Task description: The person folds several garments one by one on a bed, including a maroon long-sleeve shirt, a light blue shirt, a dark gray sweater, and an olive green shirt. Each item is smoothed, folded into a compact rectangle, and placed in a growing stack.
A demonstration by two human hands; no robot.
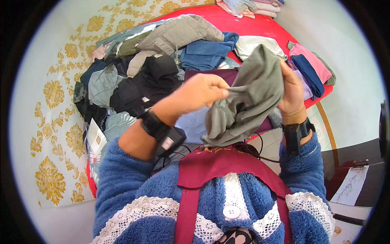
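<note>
A grey-green cloth garment [249, 94] hangs bunched between my two hands in front of my chest. My left hand [207, 90] pinches a fold at the garment's left side between thumb and fingers. Behind its upper right edge, my right hand [291, 88] supports the cloth, with some fingers hidden by it. Below the garment lie a light blue cloth [192, 123] and part of a maroon cloth [210, 73]. Each wrist wears a black strap with a device. The garment's lower edge hangs over my maroon apron [225, 164].
Black clothes [146, 85], a beige quilted jacket [182, 30] and folded blue fleece [207, 53] lie on the bed. Folded pink [310, 65] and navy [307, 76] garments sit right, on red bedding [253, 24]. Black cables [262, 146] run near my waist.
</note>
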